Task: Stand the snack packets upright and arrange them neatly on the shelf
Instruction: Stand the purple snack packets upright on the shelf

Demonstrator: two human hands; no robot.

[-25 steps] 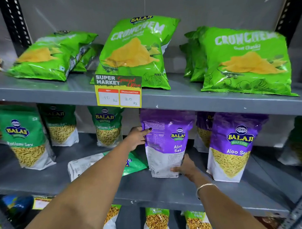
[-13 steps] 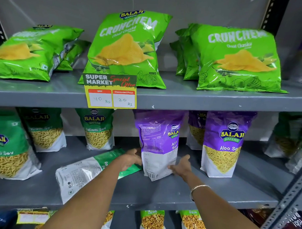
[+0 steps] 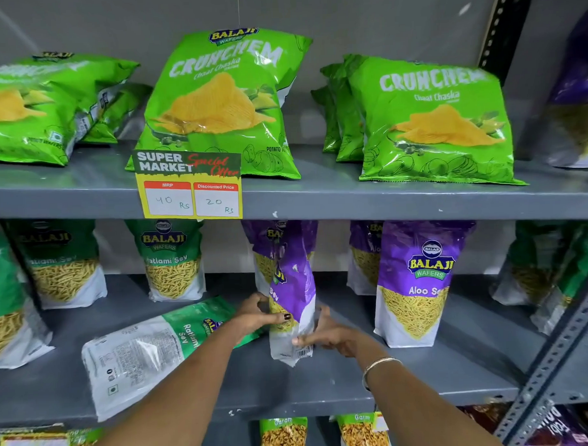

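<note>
On the middle shelf (image 3: 291,386) a purple Aloo Sev packet (image 3: 293,289) stands upright, turned edge-on to me. My left hand (image 3: 256,316) grips its left side and my right hand (image 3: 326,331) holds its lower right corner. A green Ratlami Sev packet (image 3: 147,351) lies flat on its back, left of my hands and partly under my left arm. Another purple Aloo Sev packet (image 3: 418,282) stands upright to the right. Green Ratlami Sev packets (image 3: 172,260) stand at the back left.
The upper shelf (image 3: 351,197) carries green Crunchem chip bags (image 3: 221,102), some leaning or lying, and a yellow price tag (image 3: 188,186) hangs from its edge. A perforated metal upright (image 3: 557,350) runs at the right. More packets (image 3: 283,436) stand on the shelf below.
The purple packet has turned from showing its back panel to standing edge-on. My left hand moved from the flat green packet onto the purple packet's side; my right hand stayed at its base.
</note>
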